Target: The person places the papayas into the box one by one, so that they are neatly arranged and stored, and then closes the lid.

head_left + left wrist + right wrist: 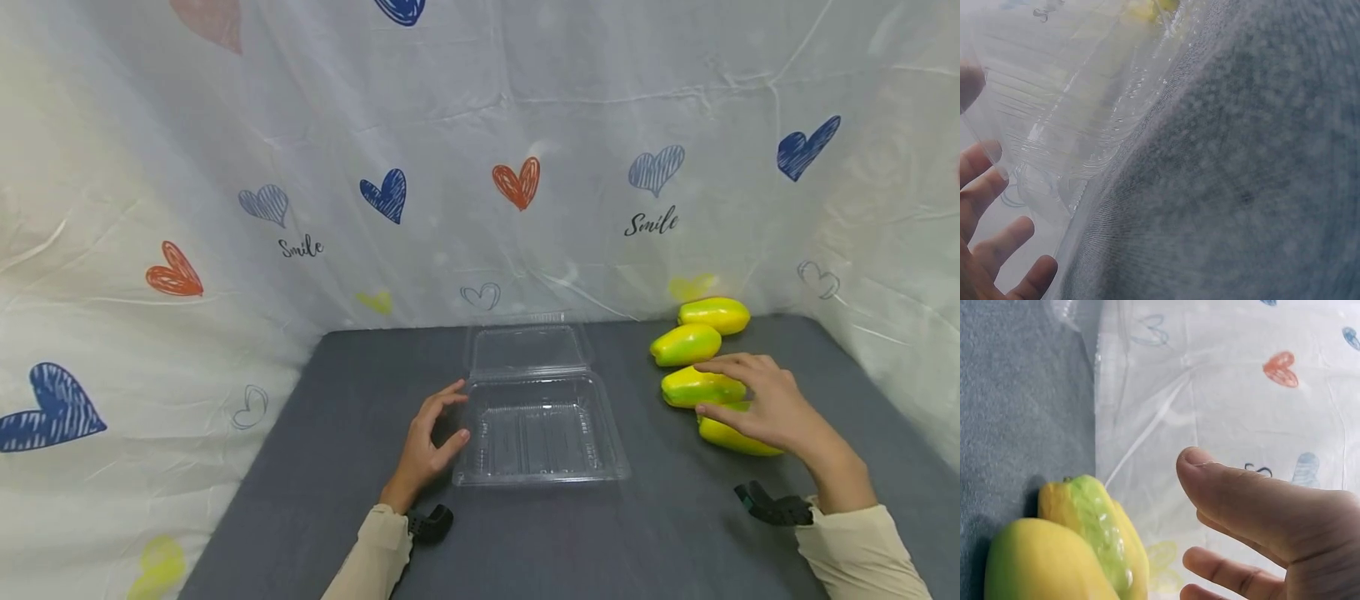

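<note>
Here, a clear plastic clamshell container (540, 429) is lying open in the middle of a dark grey felt-covered table (315, 467), its hinged transparent lid (527, 348) folded back flat toward the heart-printed white sheet (225, 208) that is walling in the table. The left hand (429, 442) is resting at the container's left edge, fingers loosely spread and relaxed, with the thumb and fingertips just touching the rim; the left wrist view is showing the ribbed clear wall (1066, 125) right beside those fingers (985, 187), which are clasping nothing. To the right, well apart from the container, four glossy yellow-green mango-shaped fruits are lying in a row: the farthest fruit (715, 314), the second fruit (685, 343), the third fruit (693, 386) and the nearest fruit (731, 437). The right hand (757, 404) is lying over the two nearer fruits, fingers stretched out and gently bent across them, touching without closing round either; the right wrist view is showing the thumb (1241, 487) held clear of the fruit.
</note>
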The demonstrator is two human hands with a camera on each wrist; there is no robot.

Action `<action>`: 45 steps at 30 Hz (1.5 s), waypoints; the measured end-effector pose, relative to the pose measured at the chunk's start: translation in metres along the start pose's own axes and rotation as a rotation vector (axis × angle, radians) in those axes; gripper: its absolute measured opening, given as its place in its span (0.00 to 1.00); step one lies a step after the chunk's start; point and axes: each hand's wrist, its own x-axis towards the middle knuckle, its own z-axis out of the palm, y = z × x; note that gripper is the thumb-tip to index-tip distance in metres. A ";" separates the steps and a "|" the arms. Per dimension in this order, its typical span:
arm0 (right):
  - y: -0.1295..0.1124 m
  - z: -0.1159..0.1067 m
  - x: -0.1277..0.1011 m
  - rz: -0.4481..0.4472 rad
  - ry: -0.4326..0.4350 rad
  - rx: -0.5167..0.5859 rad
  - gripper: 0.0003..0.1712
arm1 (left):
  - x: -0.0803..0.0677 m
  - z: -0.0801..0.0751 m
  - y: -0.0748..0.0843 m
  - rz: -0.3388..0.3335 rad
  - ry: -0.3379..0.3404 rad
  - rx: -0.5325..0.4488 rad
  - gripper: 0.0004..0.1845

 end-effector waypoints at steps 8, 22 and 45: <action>0.009 -0.004 -0.002 0.047 -0.055 -0.001 0.33 | 0.000 -0.001 0.002 0.000 0.006 0.012 0.25; 0.029 -0.015 -0.011 0.151 -0.211 0.024 0.33 | 0.008 -0.011 0.047 -0.015 -0.010 -0.011 0.23; 0.051 -0.012 -0.022 0.144 -0.285 0.031 0.33 | 0.008 -0.011 0.047 0.005 -0.001 -0.032 0.23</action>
